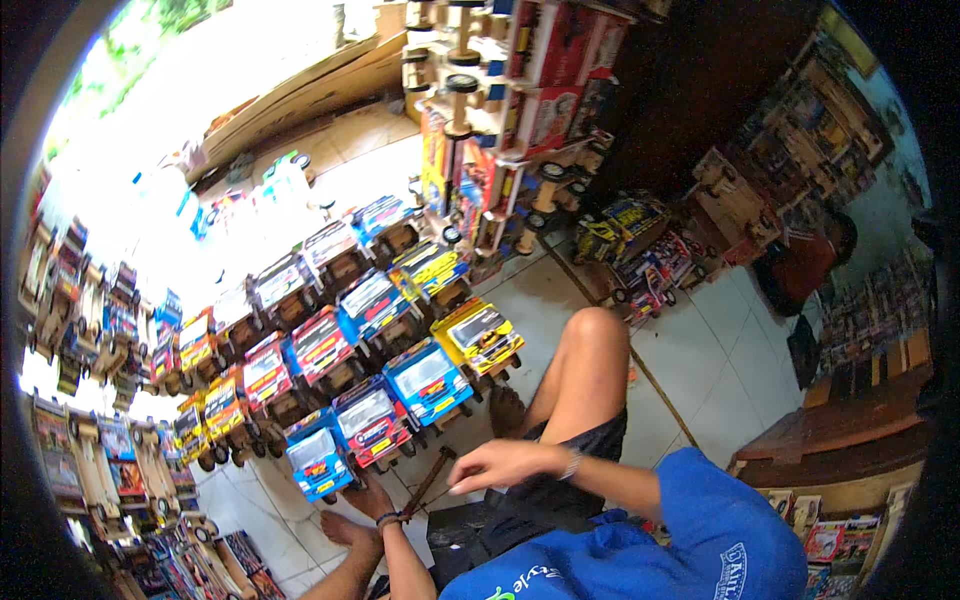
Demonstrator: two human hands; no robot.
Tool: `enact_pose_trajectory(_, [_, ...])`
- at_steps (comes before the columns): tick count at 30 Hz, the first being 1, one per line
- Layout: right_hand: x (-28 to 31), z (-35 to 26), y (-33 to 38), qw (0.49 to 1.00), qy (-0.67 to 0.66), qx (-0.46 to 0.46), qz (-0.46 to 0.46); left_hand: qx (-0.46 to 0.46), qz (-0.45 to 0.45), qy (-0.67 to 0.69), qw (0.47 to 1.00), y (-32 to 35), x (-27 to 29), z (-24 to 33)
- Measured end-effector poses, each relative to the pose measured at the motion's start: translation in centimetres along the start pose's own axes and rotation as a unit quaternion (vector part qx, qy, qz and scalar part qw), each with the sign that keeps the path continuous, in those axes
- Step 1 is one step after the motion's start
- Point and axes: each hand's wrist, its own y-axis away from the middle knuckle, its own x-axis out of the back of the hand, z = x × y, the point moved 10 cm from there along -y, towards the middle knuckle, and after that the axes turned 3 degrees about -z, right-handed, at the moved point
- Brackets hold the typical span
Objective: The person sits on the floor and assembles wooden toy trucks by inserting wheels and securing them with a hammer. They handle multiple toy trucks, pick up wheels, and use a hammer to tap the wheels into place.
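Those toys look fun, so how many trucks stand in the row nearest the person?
4, left to right: a blue wooden toy truck beside the left hand, a red toy truck, a second blue toy truck, and a yellow toy truck.

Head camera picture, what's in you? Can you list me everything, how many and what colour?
Front-row toy trucks: four; two blue, one red and white, one yellow; middle
Toy trucks behind them: many, mixed colours; some lost in glare
Stacked toy trucks: many, mixed; top middle, more along the left edge
Toy trucks by the dark area: at least two, yellow-black and red; right of middle
Hammer-like tool: one, brown, between the hands
Tiled floor: one, whitish, underneath
Wooden furniture: brown, lower right; count unclear
Shirt: one, blue, bottom
Bracelets: one per wrist, pale right, dark left
Left hand: one, bare, at the nearest blue truck; grip unclear
Right hand: one, bare, near the tool
Legs: two, bare, bottom and middle
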Motion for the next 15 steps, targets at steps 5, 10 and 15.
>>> enact_pose_trajectory(5, [21.2, -4.8, 19.5, 0.884, -0.141, 0.18, 0.408, 0.039, -0.031, -0.093, 0.994, 0.6, -0.2, -2.5])
enact_pose_trajectory(10, [36.0, 2.7, 32.4, 0.702, 0.298, -0.111, 0.636, 0.042, -0.075, -0.133, 0.987, 0.4, 0.4, -0.5])
enact_pose_trajectory(15, [40.6, 16.4, 36.0, 0.552, 0.562, -0.389, 0.478, 0.118, -0.242, -0.444, 0.854, 0.8, 3.0, -0.5])
